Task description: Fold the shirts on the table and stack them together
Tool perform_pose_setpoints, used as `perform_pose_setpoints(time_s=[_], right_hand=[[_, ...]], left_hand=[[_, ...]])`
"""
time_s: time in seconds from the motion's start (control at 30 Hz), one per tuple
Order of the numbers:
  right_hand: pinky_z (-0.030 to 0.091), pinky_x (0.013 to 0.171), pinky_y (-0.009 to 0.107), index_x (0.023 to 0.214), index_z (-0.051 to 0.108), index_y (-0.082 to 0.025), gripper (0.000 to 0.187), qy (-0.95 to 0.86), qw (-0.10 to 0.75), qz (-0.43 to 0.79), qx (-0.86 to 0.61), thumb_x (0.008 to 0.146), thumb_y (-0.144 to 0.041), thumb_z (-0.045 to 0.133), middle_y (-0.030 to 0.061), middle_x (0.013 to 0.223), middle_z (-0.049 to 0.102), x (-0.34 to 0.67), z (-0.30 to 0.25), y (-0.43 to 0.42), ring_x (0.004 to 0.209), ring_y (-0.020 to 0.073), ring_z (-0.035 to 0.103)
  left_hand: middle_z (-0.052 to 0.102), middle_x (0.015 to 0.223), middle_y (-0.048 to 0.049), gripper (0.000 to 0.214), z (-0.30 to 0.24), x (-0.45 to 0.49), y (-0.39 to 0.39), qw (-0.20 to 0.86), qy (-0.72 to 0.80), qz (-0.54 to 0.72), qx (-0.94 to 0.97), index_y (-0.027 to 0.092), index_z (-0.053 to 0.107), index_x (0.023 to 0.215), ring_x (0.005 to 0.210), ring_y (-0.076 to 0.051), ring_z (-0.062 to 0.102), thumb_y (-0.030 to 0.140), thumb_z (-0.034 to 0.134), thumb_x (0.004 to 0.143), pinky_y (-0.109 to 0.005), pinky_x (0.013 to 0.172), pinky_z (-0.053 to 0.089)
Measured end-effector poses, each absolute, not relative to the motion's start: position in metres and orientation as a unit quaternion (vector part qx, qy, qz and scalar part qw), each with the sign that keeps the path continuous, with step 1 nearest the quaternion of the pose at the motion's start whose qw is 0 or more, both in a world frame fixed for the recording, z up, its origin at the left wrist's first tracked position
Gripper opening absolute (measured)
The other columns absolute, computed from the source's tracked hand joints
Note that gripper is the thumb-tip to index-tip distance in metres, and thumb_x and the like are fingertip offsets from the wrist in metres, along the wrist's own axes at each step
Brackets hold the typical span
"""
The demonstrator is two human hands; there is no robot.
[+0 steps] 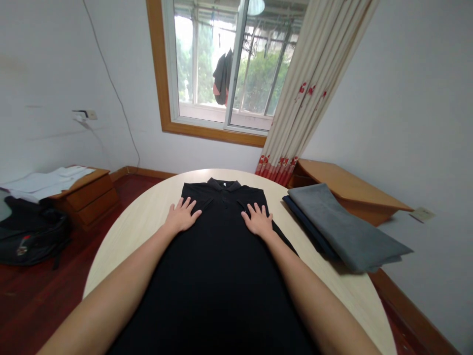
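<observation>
A black polo shirt (pixel 221 236) lies spread out on a round pale table (pixel 125 241), its collar at the far side. My left hand (pixel 182 217) rests flat on the shirt's left part below the shoulder, fingers spread. On the right part, my right hand (pixel 256 220) lies flat as well, with its fingers apart. Neither hand grips the cloth. A strip of the shirt, perhaps a sleeve, shows beyond my right forearm. The near end of the shirt merges with black at the bottom of the view, so its hem cannot be made out.
Folded grey cloth (pixel 340 227) lies over dark blue cloth (pixel 308 224) at the table's right edge. Behind it stands a wooden desk (pixel 354 185). At left are a wooden cabinet (pixel 92 199) with papers and a black bag (pixel 33 236). A curtain (pixel 310 74) hangs by the window.
</observation>
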State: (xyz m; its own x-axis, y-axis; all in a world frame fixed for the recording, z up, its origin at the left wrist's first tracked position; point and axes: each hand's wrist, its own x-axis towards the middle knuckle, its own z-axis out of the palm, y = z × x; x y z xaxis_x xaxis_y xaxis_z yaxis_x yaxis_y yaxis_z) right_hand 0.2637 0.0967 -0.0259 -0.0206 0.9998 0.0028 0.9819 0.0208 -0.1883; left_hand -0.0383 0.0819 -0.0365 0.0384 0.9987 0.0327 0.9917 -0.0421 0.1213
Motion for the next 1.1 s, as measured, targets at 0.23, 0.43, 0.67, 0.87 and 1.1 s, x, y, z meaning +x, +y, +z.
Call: perform_pose_setpoints(time_s=[0.23, 0.43, 0.67, 0.87, 1.1], right_hand=[[0.015, 0.114, 0.069, 0.155, 0.033, -0.025, 0.071, -0.716, 0.082, 0.056, -0.691, 0.096, -0.065, 0.028, 0.0088, 0.164, 0.021, 0.28, -0.036, 0.123, 0.15, 0.04, 0.014], [0.015, 0.113, 0.069, 0.155, 0.034, -0.024, 0.071, -0.702, 0.087, 0.06, -0.705, 0.096, -0.065, 0.029, 0.0099, 0.164, 0.022, 0.293, -0.035, 0.161, 0.15, 0.0394, 0.014], [0.009, 0.116, 0.065, 0.153, 0.038, -0.016, 0.068, -0.701, 0.126, -0.035, -0.701, 0.098, -0.056, 0.033, 0.0147, 0.16, 0.03, 0.297, -0.032, 0.184, 0.149, 0.0377, 0.019], [0.002, 0.119, 0.058, 0.148, 0.045, -0.012, 0.057, -0.755, 0.136, -0.121, -0.63, 0.101, -0.041, 0.031, 0.0157, 0.155, 0.04, 0.271, -0.02, 0.14, 0.147, 0.0345, 0.026], [0.014, 0.12, 0.052, 0.151, 0.041, -0.018, 0.059, -0.8, 0.091, 0.056, -0.59, 0.101, -0.048, 0.031, 0.0102, 0.161, 0.031, 0.262, -0.024, 0.037, 0.15, 0.0282, 0.023]], left_hand=[[0.017, 0.165, -0.0056, 0.074, -0.041, -0.028, 0.108, 0.024, 0.696, 0.052, 0.715, 0.024, 0.028, 0.157, 0.152, -0.034, 0.014, 0.065, 0.018, 0.096, -0.063, 0.117, 0.018], [0.016, 0.165, -0.0043, 0.076, -0.039, -0.016, 0.154, 0.031, 0.692, 0.05, 0.719, 0.026, 0.028, 0.157, 0.151, -0.035, 0.014, 0.068, 0.017, 0.094, -0.066, 0.116, 0.017], [0.019, 0.164, -0.007, 0.075, -0.04, -0.002, 0.188, 0.009, 0.684, 0.061, 0.727, 0.023, 0.03, 0.156, 0.15, -0.035, 0.017, 0.066, 0.017, 0.096, -0.067, 0.115, 0.017], [0.025, 0.163, -0.0104, 0.064, -0.022, 0.02, 0.151, -0.112, 0.682, 0.102, 0.716, 0.016, 0.035, 0.154, 0.151, -0.034, 0.017, 0.048, 0.018, 0.101, -0.059, 0.119, 0.007], [0.025, 0.163, -0.0052, 0.06, -0.027, 0.043, 0.04, 0.015, 0.578, 0.066, 0.813, 0.022, 0.036, 0.153, 0.151, -0.027, 0.019, 0.049, 0.024, 0.102, -0.054, 0.12, 0.019]])
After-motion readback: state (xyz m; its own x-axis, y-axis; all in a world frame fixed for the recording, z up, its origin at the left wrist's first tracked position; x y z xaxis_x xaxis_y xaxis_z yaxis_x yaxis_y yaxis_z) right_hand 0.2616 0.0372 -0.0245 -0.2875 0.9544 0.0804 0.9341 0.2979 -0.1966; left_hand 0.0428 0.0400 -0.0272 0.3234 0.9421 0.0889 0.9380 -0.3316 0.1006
